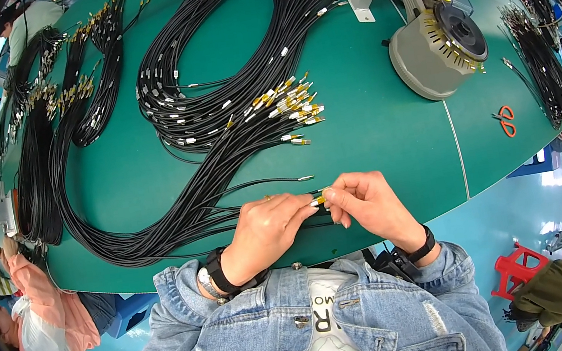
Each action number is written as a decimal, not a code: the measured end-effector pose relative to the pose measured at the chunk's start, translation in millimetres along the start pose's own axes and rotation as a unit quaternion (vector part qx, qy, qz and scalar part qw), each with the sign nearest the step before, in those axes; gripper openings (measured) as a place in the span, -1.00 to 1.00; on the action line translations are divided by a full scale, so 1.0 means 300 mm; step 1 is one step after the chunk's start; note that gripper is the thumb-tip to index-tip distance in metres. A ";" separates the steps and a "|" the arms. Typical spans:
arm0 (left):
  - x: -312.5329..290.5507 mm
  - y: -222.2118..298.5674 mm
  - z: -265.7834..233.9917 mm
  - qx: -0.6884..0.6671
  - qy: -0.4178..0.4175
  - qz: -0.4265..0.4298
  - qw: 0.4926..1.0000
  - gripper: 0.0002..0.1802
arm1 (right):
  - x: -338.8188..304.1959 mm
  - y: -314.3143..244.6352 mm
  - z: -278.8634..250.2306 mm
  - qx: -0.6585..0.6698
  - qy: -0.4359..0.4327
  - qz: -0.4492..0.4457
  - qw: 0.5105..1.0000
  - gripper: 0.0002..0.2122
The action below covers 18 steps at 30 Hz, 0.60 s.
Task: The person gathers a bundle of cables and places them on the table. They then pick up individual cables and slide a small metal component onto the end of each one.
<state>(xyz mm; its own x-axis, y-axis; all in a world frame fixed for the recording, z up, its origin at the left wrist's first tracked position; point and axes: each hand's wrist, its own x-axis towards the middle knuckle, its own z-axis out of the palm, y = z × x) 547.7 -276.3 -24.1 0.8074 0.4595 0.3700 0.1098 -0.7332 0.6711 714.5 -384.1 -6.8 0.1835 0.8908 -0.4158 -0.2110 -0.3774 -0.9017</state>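
Pinching 1 yellow-banded cable connector [319,200] betw. L hand [267,225] & R hand [370,204] fingertips; prob. light, rigid, best held by sides; black cable bundle [139,245] L of grip.

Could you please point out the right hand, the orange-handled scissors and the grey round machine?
Right hand [370,204]: head view, back of the hand.
Orange-handled scissors [504,119]: head view, where the handles meet.
Grey round machine [421,66]: head view, side wall of its body.
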 end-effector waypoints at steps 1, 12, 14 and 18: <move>0.001 -0.004 -0.004 -0.015 -0.017 -0.004 1.000 -0.86 | 0.001 -0.004 -0.004 -0.003 -0.008 0.014 1.000 -0.78; -0.023 0.011 0.018 0.055 -0.007 0.032 0.998 -0.83 | 0.003 0.016 -0.008 0.103 -0.021 0.089 0.990 -0.77; -0.022 0.011 0.022 0.052 0.004 0.034 0.998 -0.82 | -0.003 0.010 -0.003 0.065 -0.016 0.063 0.996 -0.77; -0.021 0.007 0.027 0.035 0.011 0.033 0.999 -0.82 | -0.009 0.015 0.006 0.029 -0.010 0.032 0.999 -0.78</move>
<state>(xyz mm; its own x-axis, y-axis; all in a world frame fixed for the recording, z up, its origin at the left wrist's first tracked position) 547.6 -285.0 -30.2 0.8008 0.4192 0.4277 0.0966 -0.7952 0.5986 711.5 -387.6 -9.4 0.1483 0.8701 -0.4700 -0.2767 -0.4198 -0.8644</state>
